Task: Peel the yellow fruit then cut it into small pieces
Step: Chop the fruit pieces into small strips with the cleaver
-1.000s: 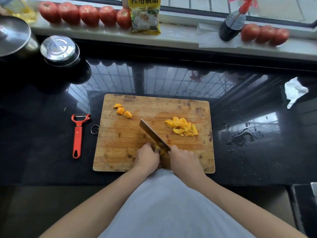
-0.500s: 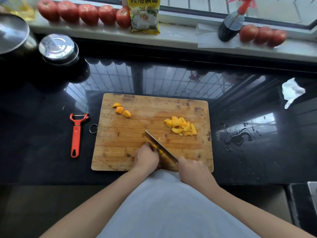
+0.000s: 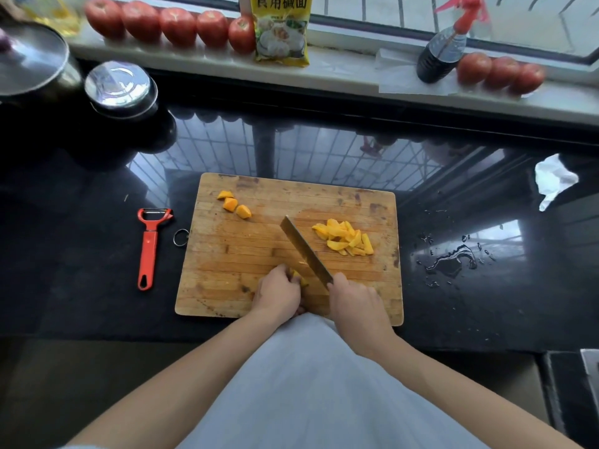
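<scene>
Fruit remnant (image 3: 297, 276) is pinched under left hand (image 3: 278, 292); knife (image 3: 306, 252) is gripped by right hand (image 3: 356, 306). Fingertips should be kept curled back, slices thin and even.

A tan wooden board (image 3: 227, 254), marked with darker brown stains and fine cut lines, is seen on a glossy black counter (image 3: 64, 254) patterned with pale window-grid reflections. Yellow slices (image 3: 345, 238) and three orange-yellow chunks (image 3: 234, 204) are shown on the board. A dull brownish-gold knife (image 3: 304, 252) is seen. A red peeler (image 3: 148, 246) is set on the counter. Red tomatoes (image 3: 175, 24) are lined along a grey sill, beside a yellow packet (image 3: 282, 30) printed with dark characters. A white tissue (image 3: 552, 179) is seen at the right
</scene>
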The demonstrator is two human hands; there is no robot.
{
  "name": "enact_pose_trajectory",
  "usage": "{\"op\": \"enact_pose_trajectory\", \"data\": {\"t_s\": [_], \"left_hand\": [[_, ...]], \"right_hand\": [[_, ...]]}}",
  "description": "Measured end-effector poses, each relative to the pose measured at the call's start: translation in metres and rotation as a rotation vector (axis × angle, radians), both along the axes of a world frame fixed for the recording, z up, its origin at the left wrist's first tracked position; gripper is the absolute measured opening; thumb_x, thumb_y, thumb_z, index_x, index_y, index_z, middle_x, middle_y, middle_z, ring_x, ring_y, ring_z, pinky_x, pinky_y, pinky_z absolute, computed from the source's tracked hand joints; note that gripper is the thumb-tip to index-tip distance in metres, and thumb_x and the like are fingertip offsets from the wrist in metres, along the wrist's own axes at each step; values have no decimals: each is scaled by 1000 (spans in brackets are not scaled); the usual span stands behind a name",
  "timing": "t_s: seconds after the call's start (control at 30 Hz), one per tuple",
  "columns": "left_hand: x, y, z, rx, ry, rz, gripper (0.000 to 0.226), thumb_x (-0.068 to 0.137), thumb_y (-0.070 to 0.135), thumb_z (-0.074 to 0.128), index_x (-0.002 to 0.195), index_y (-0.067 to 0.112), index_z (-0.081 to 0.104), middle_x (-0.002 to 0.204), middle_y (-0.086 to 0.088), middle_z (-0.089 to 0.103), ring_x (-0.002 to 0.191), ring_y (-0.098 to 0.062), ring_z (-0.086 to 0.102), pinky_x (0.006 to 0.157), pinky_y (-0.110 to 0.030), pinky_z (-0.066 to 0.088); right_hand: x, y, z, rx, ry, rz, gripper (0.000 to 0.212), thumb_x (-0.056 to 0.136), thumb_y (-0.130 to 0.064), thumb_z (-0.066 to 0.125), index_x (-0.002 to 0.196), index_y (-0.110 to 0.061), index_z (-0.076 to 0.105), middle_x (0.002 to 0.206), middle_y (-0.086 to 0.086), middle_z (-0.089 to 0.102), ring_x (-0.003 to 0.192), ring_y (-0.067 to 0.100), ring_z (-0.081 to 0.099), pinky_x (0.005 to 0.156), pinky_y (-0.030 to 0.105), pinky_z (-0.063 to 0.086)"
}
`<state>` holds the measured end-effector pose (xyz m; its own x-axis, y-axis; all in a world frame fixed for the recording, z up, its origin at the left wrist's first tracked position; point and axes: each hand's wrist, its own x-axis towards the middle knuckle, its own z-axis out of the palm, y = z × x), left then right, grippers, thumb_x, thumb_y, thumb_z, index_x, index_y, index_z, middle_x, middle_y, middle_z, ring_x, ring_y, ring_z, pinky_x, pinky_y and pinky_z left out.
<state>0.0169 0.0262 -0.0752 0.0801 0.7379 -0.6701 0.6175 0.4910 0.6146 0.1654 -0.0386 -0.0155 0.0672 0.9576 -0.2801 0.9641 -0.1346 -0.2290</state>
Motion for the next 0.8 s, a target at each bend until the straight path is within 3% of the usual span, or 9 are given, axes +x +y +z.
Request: {"op": "enact_pose_trajectory", "data": {"t_s": [0.07,0.13,0.23,0.33,0.47,0.53,0.63,0.8], "left_hand": [[-2,-3,-3,9,-22,4,15,105,31,52,95,23,60,76,-6,75,54,-18,73,62,-43,66],[-2,-4,-5,18,-23,10,17,105,30,52,91,23,59,73,-6,74,52,-17,73,59,-43,65],[-1,-3,-6,20,-6,17,18,104,31,52,88,24,55,74,-7,74,50,-17,73,59,-43,65],[-1,-2,-6,22,4,9,16,103,35,51,90,26,57,78,-6,75,52,-18,73,62,-43,66],[0,-1,0,13,5,-2,13,102,38,51,96,31,60,85,-6,74,51,-17,73,57,-37,64],[-1,1,3,27,27,-27,12,101,35,50,102,31,61,90,-3,72,54,-16,70,49,-27,55],[-1,2,6,53,72,-70,10,99,34,49,99,34,59,94,2,65,64,-10,58,50,-22,39],[-3,-1,4,3,-17,-4,17,104,28,51,91,24,61,77,-5,75,52,-14,72,60,-38,64]], "right_hand": [[4,-7,4,35,-29,31,25,104,-29,42,80,-27,37,57,-13,38,44,13,45,39,27,32],[6,-12,6,-4,-48,76,25,104,-29,44,80,-27,36,57,-13,35,46,16,51,41,30,36],[4,-16,5,-96,-50,109,20,104,-26,42,85,-26,37,65,-11,46,58,20,62,50,34,44],[3,-17,7,-128,-70,124,16,102,-21,42,87,-24,37,73,-4,60,63,26,65,50,35,38],[0,-13,4,-188,-84,150,15,99,-13,40,87,-22,35,67,-5,47,58,28,57,48,35,34],[-8,-3,1,-184,-82,165,16,96,-9,39,87,-20,35,65,-5,42,57,29,54,48,35,35],[-16,12,-1,-123,-35,125,17,98,-11,41,85,-21,36,67,-3,46,62,31,60,50,36,35],[-5,2,1,-60,39,-12,24,105,-30,42,82,-29,37,66,-9,52,55,17,56,47,34,45]]}}
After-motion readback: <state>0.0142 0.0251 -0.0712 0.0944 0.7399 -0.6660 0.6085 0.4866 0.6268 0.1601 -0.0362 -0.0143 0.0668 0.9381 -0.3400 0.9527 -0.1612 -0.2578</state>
